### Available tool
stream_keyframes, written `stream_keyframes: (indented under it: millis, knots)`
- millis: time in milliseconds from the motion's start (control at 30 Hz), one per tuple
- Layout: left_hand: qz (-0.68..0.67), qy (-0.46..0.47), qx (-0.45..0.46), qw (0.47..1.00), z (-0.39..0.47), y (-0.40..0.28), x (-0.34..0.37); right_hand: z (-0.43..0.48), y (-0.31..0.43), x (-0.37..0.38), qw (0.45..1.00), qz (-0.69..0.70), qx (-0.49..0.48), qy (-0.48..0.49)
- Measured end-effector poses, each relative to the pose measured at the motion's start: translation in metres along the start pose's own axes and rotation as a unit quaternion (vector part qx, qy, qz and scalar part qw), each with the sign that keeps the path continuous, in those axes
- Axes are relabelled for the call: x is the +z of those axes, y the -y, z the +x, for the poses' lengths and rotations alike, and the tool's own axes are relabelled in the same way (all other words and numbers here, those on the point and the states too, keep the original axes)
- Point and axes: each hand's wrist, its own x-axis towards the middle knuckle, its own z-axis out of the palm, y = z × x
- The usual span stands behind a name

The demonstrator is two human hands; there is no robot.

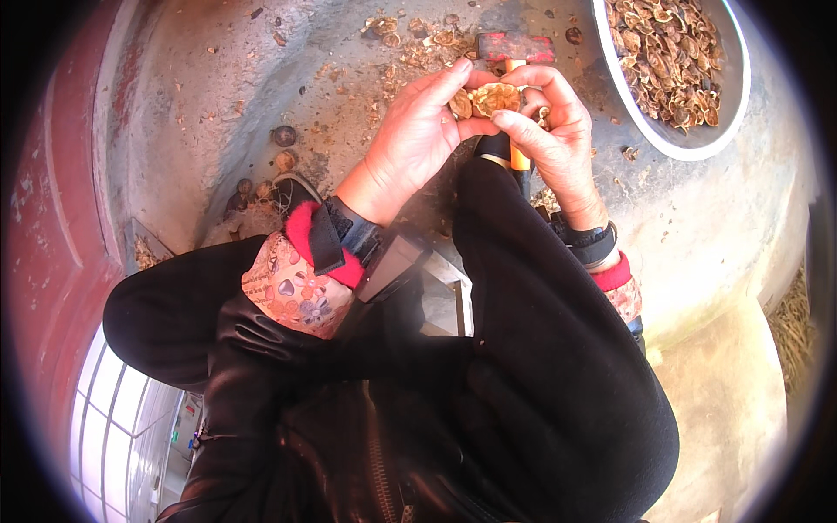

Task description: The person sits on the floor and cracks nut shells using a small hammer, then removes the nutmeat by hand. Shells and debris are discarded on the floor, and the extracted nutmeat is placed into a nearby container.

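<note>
My left hand (418, 124) cups pieces of cracked walnut, with a smaller shell piece (461, 103) near its fingers. Between both hands is a larger broken walnut piece (497, 98), its ragged inner side facing up. The thumb and forefinger of my right hand (556, 124) pinch that piece at its right edge. A small curled fragment (543, 118) shows by the right hand's other fingers. Just beyond my hands lies a hammer with a worn red head (515, 48); its orange and black handle (520, 157) runs back under my right hand.
At the upper right stands a white-rimmed tub (737, 134) holding many shell pieces (670, 59). Shell debris (425, 39) litters the concrete floor (353, 98) ahead. Several whole round nuts, one dark (284, 136), lie near my left foot. A red wall (59, 216) rises at left.
</note>
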Motion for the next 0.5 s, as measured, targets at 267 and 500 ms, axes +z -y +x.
stream_keyframes:
  millis: [267, 500]
  knots:
    - [-0.039, -0.101, -0.018, 0.994, 0.003, 0.01, 0.002, 0.0, 0.021, 0.011, 0.924, -0.33, -0.187, 0.04]
    - [-0.06, -0.031, -0.033, 0.997, 0.005, 0.009, -0.009, -0.007, 0.02, 0.001, 0.962, -0.266, -0.045, 0.032]
